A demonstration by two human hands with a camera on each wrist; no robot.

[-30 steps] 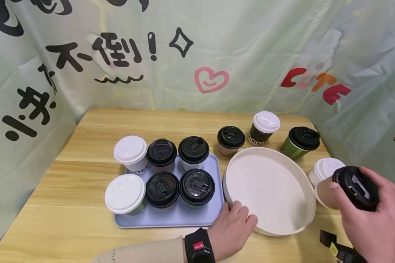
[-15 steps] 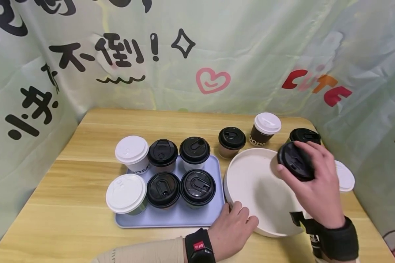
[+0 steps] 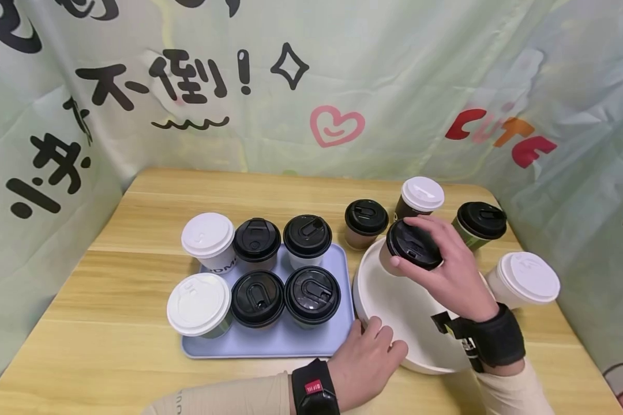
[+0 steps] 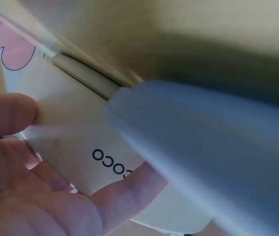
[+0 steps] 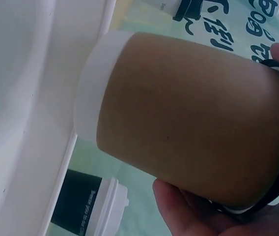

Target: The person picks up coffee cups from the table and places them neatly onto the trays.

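Observation:
My right hand [image 3: 449, 279] grips a brown paper coffee cup [image 5: 188, 118] by its black lid [image 3: 414, 244]. The cup is over the far left part of the round cream tray [image 3: 400, 323]; whether its base touches the tray I cannot tell. My left hand [image 3: 366, 360] rests at the round tray's near left edge, fingers bent. In the left wrist view its fingers lie against the tray's lettered outer wall [image 4: 70, 128], beside the blue tray [image 4: 203, 128]. A small brown cup with a black lid [image 3: 366, 222] stands just behind the round tray.
Left of the round tray, a blue tray [image 3: 202, 347] bears several lidded cups, including a white-lidded cup [image 3: 199, 305]. Behind and right stand a black cup with white lid [image 3: 420, 196], a green cup [image 3: 480, 223] and a white cup [image 3: 524, 279]. A printed curtain [image 3: 384, 69] hangs behind.
My right hand has carried the brown cup leftward from the table's right side to over the round tray's far left part. The left hand has stayed at the tray's edge.

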